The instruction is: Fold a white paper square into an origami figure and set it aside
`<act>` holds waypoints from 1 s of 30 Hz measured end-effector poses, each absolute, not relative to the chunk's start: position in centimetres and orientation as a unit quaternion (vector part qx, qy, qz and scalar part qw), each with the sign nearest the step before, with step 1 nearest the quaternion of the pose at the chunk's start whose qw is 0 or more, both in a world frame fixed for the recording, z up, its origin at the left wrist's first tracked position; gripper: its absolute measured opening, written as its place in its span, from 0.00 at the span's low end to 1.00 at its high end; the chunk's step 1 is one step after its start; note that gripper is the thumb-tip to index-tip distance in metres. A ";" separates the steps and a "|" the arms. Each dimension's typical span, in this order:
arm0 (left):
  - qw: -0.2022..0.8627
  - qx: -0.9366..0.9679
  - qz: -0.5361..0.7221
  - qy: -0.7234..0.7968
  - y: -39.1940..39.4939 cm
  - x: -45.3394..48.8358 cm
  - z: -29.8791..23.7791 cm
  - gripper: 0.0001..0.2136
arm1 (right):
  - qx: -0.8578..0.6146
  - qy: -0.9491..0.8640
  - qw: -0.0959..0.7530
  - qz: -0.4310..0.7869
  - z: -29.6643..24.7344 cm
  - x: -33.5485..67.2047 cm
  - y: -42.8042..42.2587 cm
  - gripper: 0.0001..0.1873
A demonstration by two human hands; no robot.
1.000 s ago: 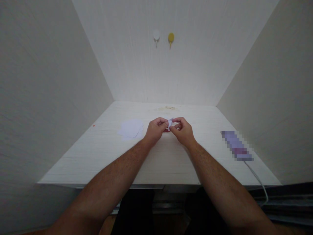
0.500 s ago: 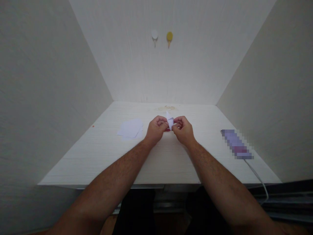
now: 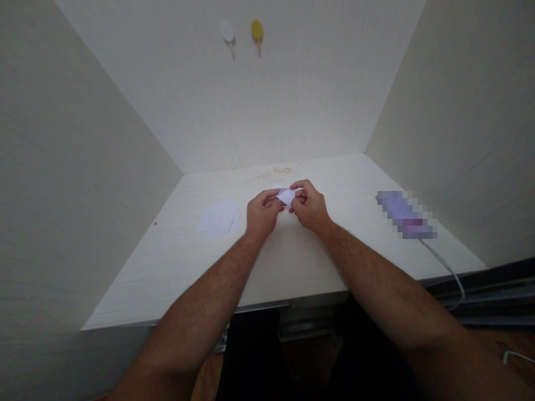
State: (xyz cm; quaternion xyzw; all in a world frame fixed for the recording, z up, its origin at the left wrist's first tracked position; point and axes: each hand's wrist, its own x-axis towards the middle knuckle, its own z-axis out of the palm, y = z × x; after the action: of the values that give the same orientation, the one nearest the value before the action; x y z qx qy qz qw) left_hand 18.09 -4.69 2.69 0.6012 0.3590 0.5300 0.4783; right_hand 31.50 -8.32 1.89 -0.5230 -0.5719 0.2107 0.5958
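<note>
Both my hands meet above the middle of the white table. My left hand and my right hand each pinch a small folded piece of white paper between thumb and fingers. The paper is held a little above the tabletop. A hint of red shows under the fingers; I cannot make out what it is. A loose pile of white paper sheets lies on the table to the left of my left hand.
A blurred-out flat object lies at the table's right side with a white cable running off the front edge. White walls close in the table on three sides. Two hooks, one white and one yellow, hang on the back wall.
The paper was turned between my fingers, first standing up, now lying flatter. The view tilted and shifted, so the table and hooks sit further left and higher.
</note>
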 end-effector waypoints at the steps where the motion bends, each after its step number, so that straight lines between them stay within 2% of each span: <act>1: 0.484 0.598 0.531 0.355 -4.8 18.1 2.7 0.12 | -0.523 -0.572 0.596 0.211 1.9 31.5 -8.3 0.17; 6: 0.523 0.575 0.533 0.335 -4.9 17.9 3.0 0.11 | -0.538 -0.582 0.580 0.186 1.8 31.5 -8.4 0.08; 9: 0.550 0.548 0.537 0.330 -4.8 17.8 2.9 0.10 | -0.546 -0.589 0.572 0.168 2.0 31.3 -8.5 0.06; 19: 0.603 0.499 0.525 0.334 -4.9 17.8 3.3 0.13 | -0.531 -0.617 0.560 0.153 2.5 31.3 -8.9 0.09; 25: 0.614 0.476 0.528 0.342 -4.4 17.5 3.3 0.12 | -0.515 -0.621 0.561 0.188 2.1 31.5 -8.7 0.06; 30: 0.608 0.471 0.534 0.351 -4.3 17.4 3.6 0.12 | -0.507 -0.613 0.567 0.215 1.9 31.7 -8.5 0.08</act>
State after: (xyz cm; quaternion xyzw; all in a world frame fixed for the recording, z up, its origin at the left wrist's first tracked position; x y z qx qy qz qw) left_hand 17.41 -4.32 3.63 0.4710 0.3506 0.5340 0.6084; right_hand 31.67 -8.47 1.94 -0.5065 -0.6130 0.2151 0.5669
